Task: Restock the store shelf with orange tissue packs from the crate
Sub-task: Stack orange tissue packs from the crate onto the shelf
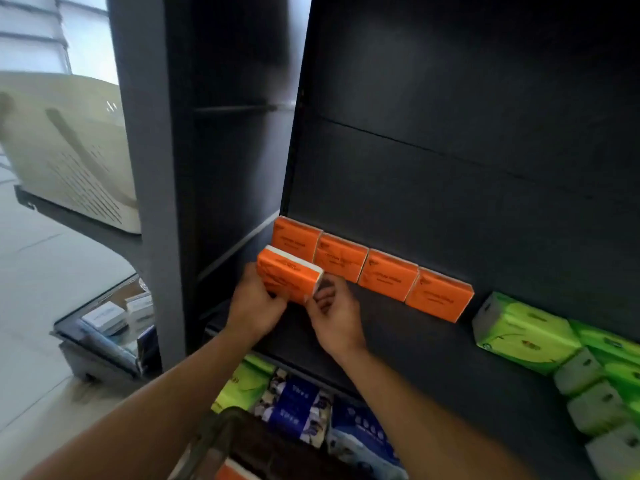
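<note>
Four orange packs [367,268] line the shelf [433,348] back; both hands, left hand [254,306] and right hand [334,315], pinch a fifth orange pack [289,277] near the shelf's left edge. Pushed in crooked, it could topple the row's first pack.

We cannot read the dark print on the orange tissue packs [374,268]; it is too blurred. The crate [221,441] is cut off by the bottom edge, as are both forearms. The green packs [554,355] run off the right edge. Our left hand [254,311] hides the held pack's [289,275] lower left corner.
</note>
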A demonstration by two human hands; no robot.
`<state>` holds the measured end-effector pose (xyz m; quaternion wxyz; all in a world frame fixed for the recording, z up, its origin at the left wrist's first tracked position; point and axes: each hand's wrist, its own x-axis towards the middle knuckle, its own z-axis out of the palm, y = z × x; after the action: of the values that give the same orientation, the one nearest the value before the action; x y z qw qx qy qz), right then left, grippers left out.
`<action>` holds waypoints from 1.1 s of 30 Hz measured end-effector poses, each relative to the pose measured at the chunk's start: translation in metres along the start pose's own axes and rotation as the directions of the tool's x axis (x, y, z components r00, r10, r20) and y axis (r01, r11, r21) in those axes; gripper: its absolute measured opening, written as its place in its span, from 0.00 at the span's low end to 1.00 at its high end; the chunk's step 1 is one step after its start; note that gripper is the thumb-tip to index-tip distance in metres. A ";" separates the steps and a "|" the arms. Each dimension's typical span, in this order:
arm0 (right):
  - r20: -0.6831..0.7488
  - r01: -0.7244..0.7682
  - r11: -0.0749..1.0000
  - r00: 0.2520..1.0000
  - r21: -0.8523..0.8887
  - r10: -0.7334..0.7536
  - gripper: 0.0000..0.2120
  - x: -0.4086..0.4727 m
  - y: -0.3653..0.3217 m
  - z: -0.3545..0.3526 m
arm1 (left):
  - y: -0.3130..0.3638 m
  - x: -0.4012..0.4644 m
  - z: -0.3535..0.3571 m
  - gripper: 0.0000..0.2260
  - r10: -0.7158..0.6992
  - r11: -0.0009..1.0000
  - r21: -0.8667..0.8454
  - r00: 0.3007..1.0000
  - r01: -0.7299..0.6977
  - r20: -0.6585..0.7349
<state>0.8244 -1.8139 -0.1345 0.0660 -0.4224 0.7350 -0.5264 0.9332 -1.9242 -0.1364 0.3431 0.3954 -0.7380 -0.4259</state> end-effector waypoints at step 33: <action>0.011 0.066 0.995 0.998 -0.077 -0.066 0.18 0.087 0.067 0.056 | -0.032 0.121 0.043 0.51 -0.204 0.977 0.086 0.972 0.195 0.116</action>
<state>0.7628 -1.9084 -0.1843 0.0352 -0.4507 0.7401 -0.4979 0.8516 -2.0257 -0.1617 0.2372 0.4528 -0.7296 -0.4543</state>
